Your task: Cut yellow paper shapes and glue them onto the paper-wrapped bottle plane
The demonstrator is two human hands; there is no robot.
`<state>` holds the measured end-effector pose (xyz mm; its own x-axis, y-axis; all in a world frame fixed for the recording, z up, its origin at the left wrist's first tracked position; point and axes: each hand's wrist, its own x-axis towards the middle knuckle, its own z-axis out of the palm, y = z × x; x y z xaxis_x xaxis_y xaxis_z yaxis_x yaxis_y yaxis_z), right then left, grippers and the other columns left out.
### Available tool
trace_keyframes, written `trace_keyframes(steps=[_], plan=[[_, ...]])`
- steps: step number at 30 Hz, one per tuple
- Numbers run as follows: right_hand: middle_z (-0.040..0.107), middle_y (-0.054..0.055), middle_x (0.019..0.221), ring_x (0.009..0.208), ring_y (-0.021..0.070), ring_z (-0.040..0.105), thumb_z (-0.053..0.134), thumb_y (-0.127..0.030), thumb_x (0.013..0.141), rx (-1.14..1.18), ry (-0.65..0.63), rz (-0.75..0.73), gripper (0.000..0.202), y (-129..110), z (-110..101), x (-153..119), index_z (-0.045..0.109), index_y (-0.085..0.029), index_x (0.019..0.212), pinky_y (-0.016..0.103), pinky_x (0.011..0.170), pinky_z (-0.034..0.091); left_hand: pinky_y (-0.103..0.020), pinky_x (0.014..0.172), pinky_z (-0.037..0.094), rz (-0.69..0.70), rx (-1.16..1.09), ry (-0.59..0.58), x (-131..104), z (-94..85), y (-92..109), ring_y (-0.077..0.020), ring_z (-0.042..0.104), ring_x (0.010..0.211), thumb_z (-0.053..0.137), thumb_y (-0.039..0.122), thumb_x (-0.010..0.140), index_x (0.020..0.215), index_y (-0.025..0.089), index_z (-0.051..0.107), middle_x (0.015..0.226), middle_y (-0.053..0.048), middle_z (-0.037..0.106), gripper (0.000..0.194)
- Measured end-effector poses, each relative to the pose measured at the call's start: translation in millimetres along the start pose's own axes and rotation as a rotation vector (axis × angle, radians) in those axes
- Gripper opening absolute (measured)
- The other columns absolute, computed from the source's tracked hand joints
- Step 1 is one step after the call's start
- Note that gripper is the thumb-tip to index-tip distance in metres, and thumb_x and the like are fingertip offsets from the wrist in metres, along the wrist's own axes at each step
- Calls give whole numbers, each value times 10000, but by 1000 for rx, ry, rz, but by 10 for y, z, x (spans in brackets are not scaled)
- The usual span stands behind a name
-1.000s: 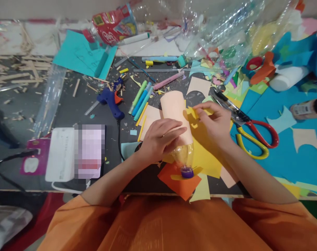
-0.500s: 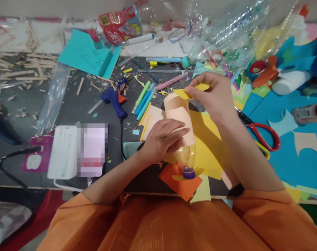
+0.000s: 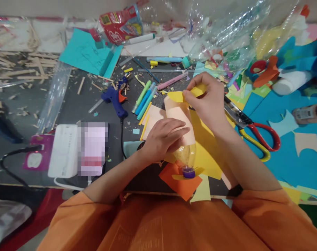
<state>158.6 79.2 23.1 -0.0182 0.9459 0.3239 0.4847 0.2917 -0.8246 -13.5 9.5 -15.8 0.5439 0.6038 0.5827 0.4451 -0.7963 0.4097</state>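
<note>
A clear plastic bottle [image 3: 187, 153] with a purple cap lies on its side, cap toward me. Pale peach paper [image 3: 179, 115] is wrapped around its body. My left hand [image 3: 163, 139] grips the bottle from the left, fingers curved over the paper. Between thumb and fingertips, my right hand [image 3: 208, 99] pinches a strip of yellow paper [image 3: 177, 97] at the bottle's far end. The strip lies over the edge of the peach wrap; whether it is stuck there I cannot tell. Under the bottle are a yellow sheet [image 3: 207, 146] and an orange piece [image 3: 171, 179].
Scissors [image 3: 264, 137] lie right of my right forearm on blue paper [image 3: 286, 170]. A blue glue gun [image 3: 114, 101] and several markers [image 3: 145, 99] are to the left, beyond a phone [image 3: 94, 150] and a white power bank [image 3: 63, 151]. Plastic bottles [image 3: 226, 38] crowd the back.
My right hand has shifted slightly left and turned, bringing the yellow strip down across the bottle's far end. More of the scissors now shows. My left hand and the bottle stay in place.
</note>
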Motion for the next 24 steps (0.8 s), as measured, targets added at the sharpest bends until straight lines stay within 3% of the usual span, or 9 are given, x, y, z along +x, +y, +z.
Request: trace_keyframes(steps=[8, 16, 19, 24], plan=[[592, -24, 749, 689, 144, 585, 599, -142, 786, -22, -47, -22, 122, -26, 45, -39, 556, -252, 753, 304, 628, 522, -362, 883, 509, 6, 6, 12, 10, -2, 6, -197, 633, 1045, 502, 177, 928, 1189, 243, 524, 1107, -67, 693, 270], [623, -9, 774, 736, 178, 624, 615, -197, 844, -94, -81, -36, 80, 31, 104, -92, 611, -277, 844, 348, 733, 545, -374, 891, 499, 8, -20, 12, -1, 6, -6, -205, 621, 1066, 495, 177, 926, 1227, 248, 518, 1121, -70, 685, 311], [635, 0, 821, 759, 190, 632, 637, -262, 859, -110, -66, -35, 52, 1, 98, -91, 620, -283, 904, 369, 766, 546, -363, 889, 499, 6, -22, 16, 0, 5, -5, -198, 621, 1063, 491, 169, 926, 1207, 244, 532, 1119, -66, 684, 293], [559, 2, 792, 732, 195, 613, 525, -491, 933, 5, 52, -75, 267, -54, 34, -159, 551, -323, 1138, 357, 705, 542, -378, 904, 499, -12, -10, 3, -20, -6, 0, -204, 627, 1066, 494, 174, 923, 1217, 254, 543, 1131, -65, 687, 309]])
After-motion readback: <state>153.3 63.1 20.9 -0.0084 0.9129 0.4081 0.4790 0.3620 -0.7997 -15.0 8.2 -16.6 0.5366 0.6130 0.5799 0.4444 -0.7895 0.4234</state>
